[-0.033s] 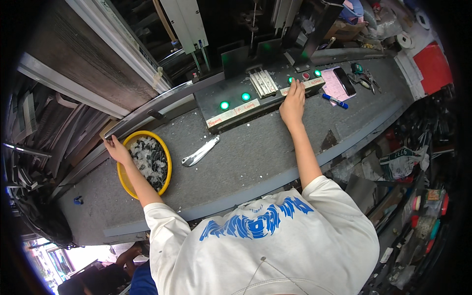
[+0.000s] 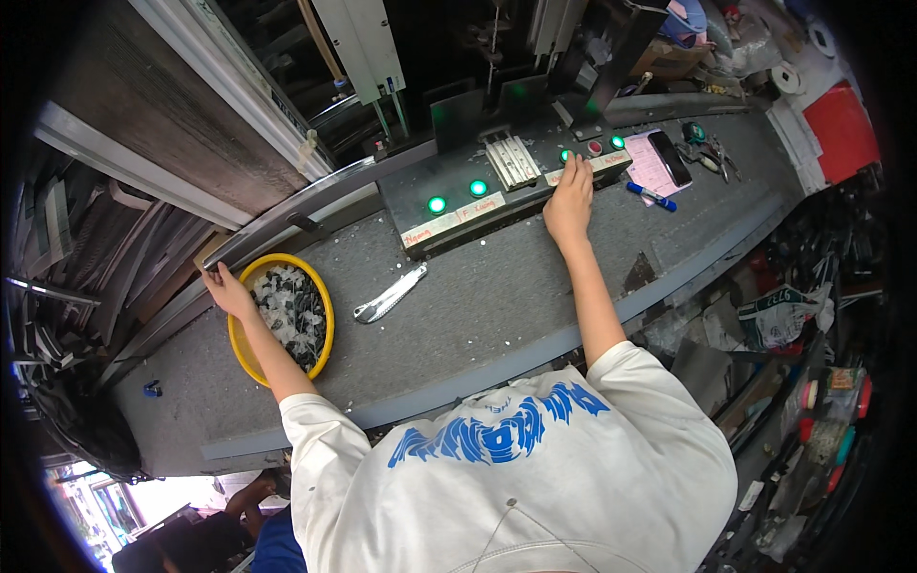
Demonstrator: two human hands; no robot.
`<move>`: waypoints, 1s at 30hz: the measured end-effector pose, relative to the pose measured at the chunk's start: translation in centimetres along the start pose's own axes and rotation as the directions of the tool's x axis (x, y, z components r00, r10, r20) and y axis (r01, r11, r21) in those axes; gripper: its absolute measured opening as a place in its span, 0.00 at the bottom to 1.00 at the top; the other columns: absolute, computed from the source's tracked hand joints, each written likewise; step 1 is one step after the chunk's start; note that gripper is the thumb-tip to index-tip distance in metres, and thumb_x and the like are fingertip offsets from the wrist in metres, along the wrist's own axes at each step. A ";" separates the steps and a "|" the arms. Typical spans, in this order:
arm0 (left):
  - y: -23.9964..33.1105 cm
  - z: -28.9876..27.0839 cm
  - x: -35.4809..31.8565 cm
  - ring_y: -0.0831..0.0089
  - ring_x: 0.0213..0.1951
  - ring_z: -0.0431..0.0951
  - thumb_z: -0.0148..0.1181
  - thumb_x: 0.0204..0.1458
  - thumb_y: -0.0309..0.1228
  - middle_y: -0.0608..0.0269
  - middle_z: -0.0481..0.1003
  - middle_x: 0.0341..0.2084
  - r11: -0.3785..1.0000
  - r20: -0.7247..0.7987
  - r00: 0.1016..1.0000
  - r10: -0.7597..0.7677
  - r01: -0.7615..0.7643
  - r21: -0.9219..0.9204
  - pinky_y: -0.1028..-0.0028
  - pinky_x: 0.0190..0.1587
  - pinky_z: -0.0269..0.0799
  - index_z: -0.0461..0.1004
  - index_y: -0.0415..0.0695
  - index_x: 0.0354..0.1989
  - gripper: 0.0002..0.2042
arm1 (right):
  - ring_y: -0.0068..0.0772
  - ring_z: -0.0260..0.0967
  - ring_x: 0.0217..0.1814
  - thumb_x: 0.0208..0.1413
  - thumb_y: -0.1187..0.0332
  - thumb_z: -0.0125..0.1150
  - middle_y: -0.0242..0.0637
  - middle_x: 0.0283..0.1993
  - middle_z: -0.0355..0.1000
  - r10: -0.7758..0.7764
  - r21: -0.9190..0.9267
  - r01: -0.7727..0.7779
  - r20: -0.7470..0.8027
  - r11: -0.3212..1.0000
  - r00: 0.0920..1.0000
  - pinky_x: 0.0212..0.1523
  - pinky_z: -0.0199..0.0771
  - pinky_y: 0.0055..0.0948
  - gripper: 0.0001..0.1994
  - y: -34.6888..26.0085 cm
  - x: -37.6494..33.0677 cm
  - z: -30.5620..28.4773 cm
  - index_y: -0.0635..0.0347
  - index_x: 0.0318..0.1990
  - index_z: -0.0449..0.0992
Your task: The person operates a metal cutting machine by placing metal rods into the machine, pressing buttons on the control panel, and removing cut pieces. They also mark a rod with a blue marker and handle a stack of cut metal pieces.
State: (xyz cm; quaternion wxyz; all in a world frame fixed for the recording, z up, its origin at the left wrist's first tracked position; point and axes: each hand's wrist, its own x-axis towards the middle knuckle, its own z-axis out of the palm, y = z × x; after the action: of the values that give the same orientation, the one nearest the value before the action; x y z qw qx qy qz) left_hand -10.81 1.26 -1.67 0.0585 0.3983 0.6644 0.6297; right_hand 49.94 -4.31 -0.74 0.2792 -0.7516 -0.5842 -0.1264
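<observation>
Bar (image 2: 272,222) lies along the back edge of the bench (image 2: 478,306), L hand (image 2: 227,289) pinching its near end, thumb & fingers narrow. R hand (image 2: 570,196) has fingertips at a lit green btn (image 2: 565,156) on the control box (image 2: 406,196); can't tell if it's pressing, or how closed that grip is. Risk, imo: an accidental push could start something moving w/ L fingers on the bar. L forearm's over the yellow basket (image 2: 330,320), so a jerk might tip it.

The table (image 2: 478,306) offers a hand free passage between the utility knife (image 2: 391,294) and the right forearm (image 2: 594,298); the control panel (image 2: 451,180) bars the far side, the yellow basket (image 2: 330,329) the left
</observation>
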 end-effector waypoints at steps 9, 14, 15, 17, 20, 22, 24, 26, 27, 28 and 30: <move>-0.1 0.1 0.1 0.61 0.60 0.72 0.55 0.63 0.29 0.44 0.71 0.58 0.999 0.005 1.000 0.022 -0.022 -0.027 0.68 0.63 0.65 0.60 0.33 0.67 0.25 | 0.63 0.49 0.73 0.48 0.82 0.58 0.59 0.68 0.55 -0.010 0.005 0.010 -0.020 1.000 1.000 0.73 0.51 0.49 0.37 0.1 0.0 0.1 0.69 0.68 0.53; 0.0 0.0 -0.1 0.61 0.60 0.72 0.55 0.63 0.28 0.44 0.71 0.58 1.000 -0.003 1.000 -0.002 0.002 -0.019 0.68 0.63 0.65 0.60 0.32 0.66 0.25 | 0.62 0.48 0.73 0.44 0.85 0.57 0.57 0.67 0.55 -0.020 0.030 0.021 -0.048 0.999 0.999 0.72 0.51 0.51 0.39 0.3 -0.1 0.3 0.68 0.68 0.53; 0.1 0.0 -0.1 0.61 0.60 0.72 0.55 0.63 0.28 0.44 0.71 0.58 1.000 -0.006 1.000 0.026 -0.026 0.004 0.68 0.63 0.65 0.60 0.32 0.66 0.25 | 0.62 0.49 0.73 0.44 0.85 0.57 0.58 0.67 0.55 -0.025 0.032 0.027 -0.052 0.999 0.998 0.72 0.51 0.51 0.39 0.3 -0.1 0.3 0.68 0.68 0.53; 0.2 0.1 -0.2 0.61 0.59 0.72 0.55 0.63 0.28 0.44 0.71 0.58 1.000 -0.015 1.000 0.004 -0.004 0.003 0.68 0.63 0.65 0.60 0.31 0.66 0.25 | 0.62 0.49 0.73 0.44 0.85 0.56 0.58 0.67 0.55 -0.026 0.041 0.028 -0.056 0.999 0.998 0.72 0.51 0.52 0.38 0.3 -0.1 0.4 0.68 0.68 0.53; 0.5 0.1 -0.3 0.62 0.59 0.72 0.55 0.63 0.28 0.44 0.71 0.57 1.000 -0.008 1.000 0.011 -0.011 -0.008 0.69 0.62 0.65 0.60 0.31 0.66 0.25 | 0.62 0.48 0.73 0.44 0.85 0.56 0.58 0.67 0.55 -0.028 0.040 0.030 -0.050 0.999 0.998 0.72 0.51 0.52 0.38 0.4 -0.1 0.4 0.68 0.67 0.53; 0.7 0.1 -0.4 0.62 0.59 0.73 0.55 0.63 0.28 0.44 0.71 0.57 0.999 -0.008 0.999 0.033 -0.033 0.012 0.69 0.62 0.65 0.60 0.31 0.66 0.25 | 0.62 0.48 0.73 0.44 0.85 0.56 0.58 0.67 0.55 -0.029 0.041 0.031 -0.044 0.999 0.999 0.72 0.51 0.52 0.38 0.4 -0.1 0.4 0.68 0.67 0.53; 0.8 0.2 -0.5 0.62 0.59 0.73 0.55 0.63 0.28 0.45 0.71 0.57 0.999 -0.010 1.000 0.030 -0.029 0.017 0.70 0.62 0.65 0.60 0.32 0.66 0.25 | 0.62 0.48 0.73 0.44 0.85 0.56 0.58 0.67 0.55 -0.029 0.040 0.030 -0.042 0.999 0.999 0.72 0.51 0.52 0.38 0.4 -0.1 0.4 0.68 0.67 0.53; 0.8 0.2 -0.4 0.63 0.58 0.73 0.55 0.63 0.28 0.45 0.71 0.57 1.000 -0.009 1.000 0.005 -0.005 0.005 0.70 0.62 0.65 0.60 0.32 0.66 0.25 | 0.62 0.48 0.73 0.44 0.85 0.55 0.58 0.67 0.55 -0.027 0.037 0.028 -0.039 0.999 0.999 0.72 0.51 0.52 0.38 0.4 -0.1 0.4 0.68 0.67 0.53; 0.7 0.2 -0.4 0.63 0.58 0.73 0.55 0.63 0.28 0.45 0.72 0.57 0.999 -0.010 0.999 0.033 -0.032 0.024 0.70 0.62 0.65 0.60 0.32 0.66 0.25 | 0.62 0.48 0.73 0.44 0.85 0.55 0.58 0.67 0.55 -0.032 0.037 0.034 -0.045 0.999 0.998 0.72 0.51 0.52 0.37 0.4 -0.1 0.4 0.68 0.67 0.53; 0.7 0.2 -0.4 0.63 0.58 0.73 0.55 0.63 0.28 0.45 0.72 0.57 0.999 -0.010 0.999 0.038 -0.038 0.022 0.70 0.62 0.65 0.60 0.32 0.66 0.25 | 0.62 0.48 0.73 0.44 0.85 0.55 0.58 0.67 0.55 -0.035 0.037 0.037 -0.048 0.999 0.998 0.72 0.51 0.52 0.37 0.5 -0.1 0.4 0.68 0.67 0.53; 0.4 0.1 -0.3 0.63 0.58 0.73 0.55 0.63 0.28 0.46 0.72 0.57 0.999 -0.011 0.999 0.041 -0.040 0.029 0.70 0.61 0.66 0.61 0.32 0.66 0.25 | 0.62 0.48 0.73 0.44 0.85 0.55 0.58 0.67 0.55 -0.037 0.037 0.039 -0.052 0.999 0.998 0.72 0.51 0.52 0.37 0.5 -0.1 0.4 0.68 0.67 0.53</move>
State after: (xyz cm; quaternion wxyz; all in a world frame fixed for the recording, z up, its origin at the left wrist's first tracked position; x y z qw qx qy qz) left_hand -10.30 1.13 -1.45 0.0361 0.4089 0.6655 0.6234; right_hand 50.31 -4.26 -1.24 0.3060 -0.7314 -0.5933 -0.1396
